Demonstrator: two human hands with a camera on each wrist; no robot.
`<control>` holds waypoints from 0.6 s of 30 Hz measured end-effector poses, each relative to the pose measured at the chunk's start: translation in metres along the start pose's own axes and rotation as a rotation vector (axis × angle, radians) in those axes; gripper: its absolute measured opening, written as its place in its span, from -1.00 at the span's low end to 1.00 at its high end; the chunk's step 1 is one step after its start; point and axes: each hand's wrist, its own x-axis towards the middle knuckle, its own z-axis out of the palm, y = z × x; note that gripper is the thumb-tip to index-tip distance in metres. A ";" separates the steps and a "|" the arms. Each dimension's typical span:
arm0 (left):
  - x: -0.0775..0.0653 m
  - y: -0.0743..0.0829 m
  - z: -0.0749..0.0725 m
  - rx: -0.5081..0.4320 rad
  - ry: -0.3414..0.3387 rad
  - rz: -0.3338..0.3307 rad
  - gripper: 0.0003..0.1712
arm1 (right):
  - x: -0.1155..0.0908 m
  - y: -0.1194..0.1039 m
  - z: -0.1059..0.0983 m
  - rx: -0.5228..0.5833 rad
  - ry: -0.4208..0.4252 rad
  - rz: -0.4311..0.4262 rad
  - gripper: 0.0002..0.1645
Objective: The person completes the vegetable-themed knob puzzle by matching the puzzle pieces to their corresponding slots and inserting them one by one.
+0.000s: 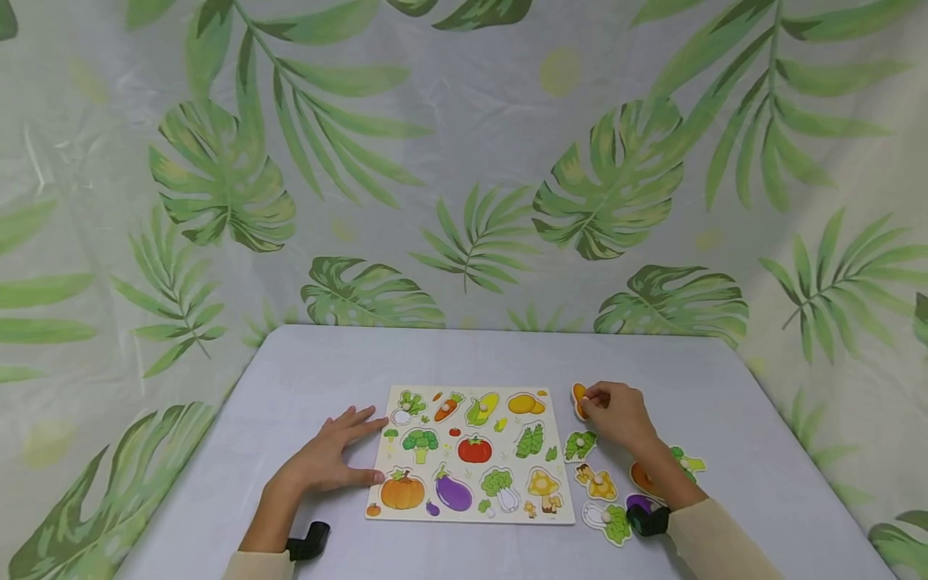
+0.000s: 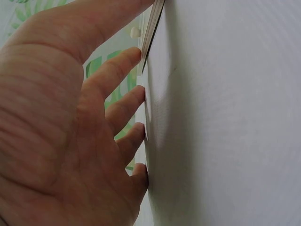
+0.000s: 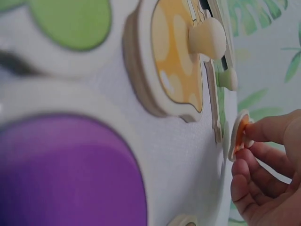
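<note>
A vegetable puzzle board (image 1: 503, 443) lies flat on the white table. Spread fingers of the left hand (image 1: 326, 455) rest at its left edge, thumb and index fingertips touching the side; in the left wrist view the other fingertips meet the tabletop. Beyond the board's upper right corner, the right hand (image 1: 619, 415) pinches an orange puzzle piece (image 3: 239, 134) by its knob between thumb and fingers. The piece stands tilted close over the table. Knobbed radish (image 1: 406, 407), carrot (image 1: 445, 408) and corn (image 1: 483, 409) pieces sit in the board's top row.
Loose pieces lie right of the board: a green leafy one (image 1: 580, 447), a mushroom (image 1: 600, 485), a bok choy (image 1: 616, 525), an eggplant (image 1: 638, 503), a round orange one (image 1: 641, 479) and a broccoli (image 1: 692, 463). The right forearm passes over some. A leaf-patterned curtain (image 1: 493, 145) hangs behind.
</note>
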 end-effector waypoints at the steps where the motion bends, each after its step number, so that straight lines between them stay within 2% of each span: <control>1: 0.000 0.000 0.000 0.000 0.000 0.000 0.06 | 0.000 0.000 0.000 0.002 -0.002 0.003 -0.81; 7: -0.001 0.000 -0.001 0.005 0.005 0.008 0.05 | 0.000 0.000 -0.002 0.001 0.001 -0.004 -0.80; 18: 0.000 -0.001 0.000 0.002 0.008 0.010 0.05 | 0.002 -0.001 -0.008 0.026 0.056 -0.061 -0.83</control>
